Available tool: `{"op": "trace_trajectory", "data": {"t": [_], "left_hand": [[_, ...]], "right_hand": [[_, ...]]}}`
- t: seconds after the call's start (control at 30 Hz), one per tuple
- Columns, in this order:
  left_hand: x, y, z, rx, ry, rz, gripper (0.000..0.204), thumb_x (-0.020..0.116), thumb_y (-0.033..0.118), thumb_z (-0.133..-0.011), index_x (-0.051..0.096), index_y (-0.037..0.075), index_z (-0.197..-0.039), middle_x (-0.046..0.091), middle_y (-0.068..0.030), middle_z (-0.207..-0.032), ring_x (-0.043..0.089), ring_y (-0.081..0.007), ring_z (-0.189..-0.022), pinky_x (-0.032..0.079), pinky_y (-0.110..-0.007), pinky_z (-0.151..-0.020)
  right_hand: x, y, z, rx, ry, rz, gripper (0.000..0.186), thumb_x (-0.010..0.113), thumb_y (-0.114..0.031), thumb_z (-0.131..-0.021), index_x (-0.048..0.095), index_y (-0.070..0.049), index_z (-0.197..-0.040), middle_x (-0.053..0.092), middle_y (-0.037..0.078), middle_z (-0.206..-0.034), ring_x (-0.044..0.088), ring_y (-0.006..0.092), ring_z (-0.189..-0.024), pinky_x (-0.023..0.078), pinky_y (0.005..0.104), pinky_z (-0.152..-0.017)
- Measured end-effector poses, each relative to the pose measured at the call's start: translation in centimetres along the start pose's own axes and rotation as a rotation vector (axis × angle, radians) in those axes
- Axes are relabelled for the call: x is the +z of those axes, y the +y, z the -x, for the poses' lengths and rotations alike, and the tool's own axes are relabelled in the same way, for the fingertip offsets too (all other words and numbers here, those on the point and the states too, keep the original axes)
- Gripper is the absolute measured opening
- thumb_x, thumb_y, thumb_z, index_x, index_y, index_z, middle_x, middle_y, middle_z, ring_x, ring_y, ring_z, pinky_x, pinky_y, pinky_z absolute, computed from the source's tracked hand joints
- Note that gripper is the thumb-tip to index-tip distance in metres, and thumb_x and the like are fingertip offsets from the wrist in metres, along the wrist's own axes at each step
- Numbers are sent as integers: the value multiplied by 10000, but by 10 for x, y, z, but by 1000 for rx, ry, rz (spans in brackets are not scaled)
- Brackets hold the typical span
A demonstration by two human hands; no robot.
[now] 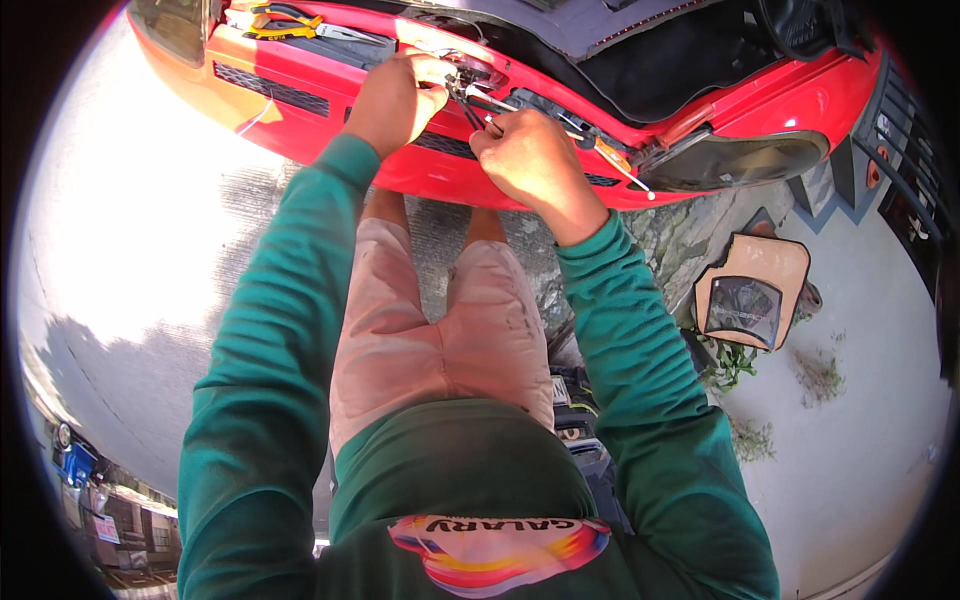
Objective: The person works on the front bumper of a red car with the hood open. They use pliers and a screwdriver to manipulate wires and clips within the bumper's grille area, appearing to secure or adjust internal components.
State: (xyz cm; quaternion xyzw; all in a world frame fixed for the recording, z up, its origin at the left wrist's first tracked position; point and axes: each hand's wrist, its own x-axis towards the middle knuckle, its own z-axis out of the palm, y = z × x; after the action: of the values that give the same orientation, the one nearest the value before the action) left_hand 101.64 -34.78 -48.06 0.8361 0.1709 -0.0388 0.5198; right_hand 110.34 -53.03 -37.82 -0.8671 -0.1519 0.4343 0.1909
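Observation:
My left hand point(395, 102) is closed, its thumb and fingertips pinched at a small metal assembly point(462, 82) in the front of a red car point(430, 182). Too small to make out is what exactly those fingers grip. Just to the right, my right hand point(535, 160) is also closed, beside thin dark strips point(470, 112) that run down from the assembly. Whatever lies inside its fingers is hidden. Long-nose pliers point(285, 25) with yellow and black handles rest on the car's front ledge, left of my hands. A slim tool with an orange handle point(612, 155) lies to the right.
The car's engine bay edge has a black lining point(640, 85), with a headlight point(735, 160) at the right. A stone ledge point(665, 240) runs below. A tan and black mat-like panel point(755, 265) and some plants point(733, 368) lie on the pale ground at right.

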Motion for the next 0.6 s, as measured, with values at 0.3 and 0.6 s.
{"op": "trace_trajectory", "data": {"t": [0.3,0.6], "left_hand": [[-3,-3,-8,54,-41,-41,213,723,56,-858,794,41,-1059,761,-206,-1055,718,-423,-952,592,-453,-838],[-5,1,-5,96,-40,-84,203,751,98,-854,793,41,-1045,771,-183,-1066,715,-405,-984,590,-452,-866]], "right_hand": [[1,0,-1,14,5,-42,305,707,-286,-882,741,-5,-767,652,243,-688,673,407,-683,549,478,-708],[6,4,-5,-1,36,-70,305,717,-277,-876,751,9,-776,676,256,-719,705,405,-707,568,464,-728]]}}
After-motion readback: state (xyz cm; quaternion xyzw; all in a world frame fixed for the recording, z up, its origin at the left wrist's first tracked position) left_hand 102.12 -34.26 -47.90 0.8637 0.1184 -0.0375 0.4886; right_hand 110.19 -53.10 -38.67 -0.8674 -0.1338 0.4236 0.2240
